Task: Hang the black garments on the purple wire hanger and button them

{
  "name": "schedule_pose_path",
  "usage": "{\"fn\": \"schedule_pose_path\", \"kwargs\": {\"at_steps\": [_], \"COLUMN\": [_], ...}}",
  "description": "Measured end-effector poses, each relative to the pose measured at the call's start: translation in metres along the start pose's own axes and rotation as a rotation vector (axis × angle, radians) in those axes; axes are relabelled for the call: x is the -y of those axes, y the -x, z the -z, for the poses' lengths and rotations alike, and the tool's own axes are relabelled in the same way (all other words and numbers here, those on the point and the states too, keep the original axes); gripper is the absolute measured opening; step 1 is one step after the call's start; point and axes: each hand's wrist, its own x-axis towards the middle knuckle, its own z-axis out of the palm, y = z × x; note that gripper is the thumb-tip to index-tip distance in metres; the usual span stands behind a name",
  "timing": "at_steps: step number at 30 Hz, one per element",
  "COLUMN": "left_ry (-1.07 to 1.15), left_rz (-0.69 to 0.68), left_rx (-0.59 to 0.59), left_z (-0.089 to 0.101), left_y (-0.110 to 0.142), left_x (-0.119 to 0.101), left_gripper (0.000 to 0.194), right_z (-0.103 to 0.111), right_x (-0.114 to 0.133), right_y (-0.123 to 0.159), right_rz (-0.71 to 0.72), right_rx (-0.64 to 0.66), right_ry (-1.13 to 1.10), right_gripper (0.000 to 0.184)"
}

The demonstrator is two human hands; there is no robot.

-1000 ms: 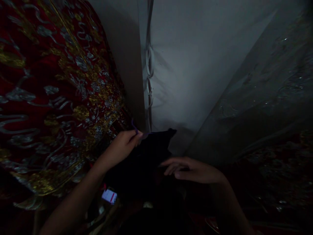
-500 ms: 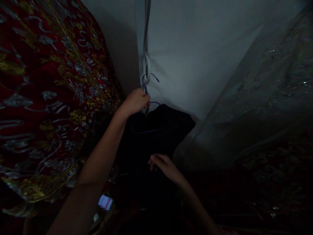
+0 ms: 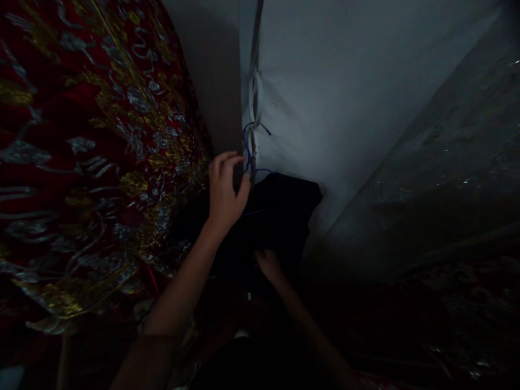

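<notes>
A thin purple clothes hanger point(image 3: 248, 142) hangs by its hook from a white ring-shaped holder point(image 3: 255, 97) on the wall corner. Draped on it is a black garment point(image 3: 284, 208), its folds mostly lost in the dark. My left hand point(image 3: 228, 187) is open beside the hanger's neck, thumb and fingers curved apart with nothing between them. Lower down, my right hand point(image 3: 270, 267) lies against the front of the garment. Its fingers are bent and look closed on the dark cloth, though the tips are hard to see.
A red cloth point(image 3: 101, 141) with gold and silver embroidery fills the left side. Behind the hanger stands a pale wall point(image 3: 325, 92). A shiny translucent sheet point(image 3: 439, 168) hangs at the right. The bottom of the view is very dark.
My left hand has let go of the hanger's neck and opened, staying close to it. My right hand has moved slightly right and in against the garment. The view has shifted a little.
</notes>
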Motion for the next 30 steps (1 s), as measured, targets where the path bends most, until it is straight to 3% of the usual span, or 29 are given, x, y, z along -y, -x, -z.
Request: {"fn": "schedule_pose_path", "kwargs": {"at_steps": [2,4,7,10,13,18,21,26,30], "left_ry": [0.106,0.193,0.231,0.248,0.281,0.316,0.268,0.168,0.071], "left_rz": [0.012,0.133,0.509,0.682,0.687,0.634,0.594,0.569,0.581], "left_rx": [-0.209,-0.237,-0.043,0.197,0.359,0.428,0.487,0.600,0.722], "left_z": [0.000,-0.006,-0.021,-0.038,-0.047,-0.045,-0.046,-0.052,-0.054], "left_y": [0.059,0.129,0.225,0.277,0.282,0.267,0.270,0.264,0.237], "left_x": [0.002,0.006,0.013,0.022,0.028,0.032,0.032,0.035,0.047], "left_gripper": [0.015,0.011,0.012,0.027,0.017,0.012,0.013,0.013,0.014], "right_z": [-0.001,-0.001,-0.003,-0.007,-0.011,0.003,0.029,0.082,0.097], "right_x": [-0.011,-0.018,-0.022,-0.018,-0.014,0.001,0.038,0.130,0.169], "right_y": [0.007,0.017,0.034,0.046,0.052,0.052,0.048,0.046,0.058], "right_rz": [0.014,0.030,0.073,0.146,0.187,0.165,0.104,0.245,0.301], "right_rx": [0.032,0.037,0.027,0.051,0.049,0.112,0.086,-0.022,0.011], "right_ry": [-0.087,-0.160,-0.271,-0.396,-0.447,-0.546,-0.663,-0.803,-0.867], "right_gripper": [0.044,0.048,0.055,0.058,0.056,0.052,0.048,0.038,0.036]}}
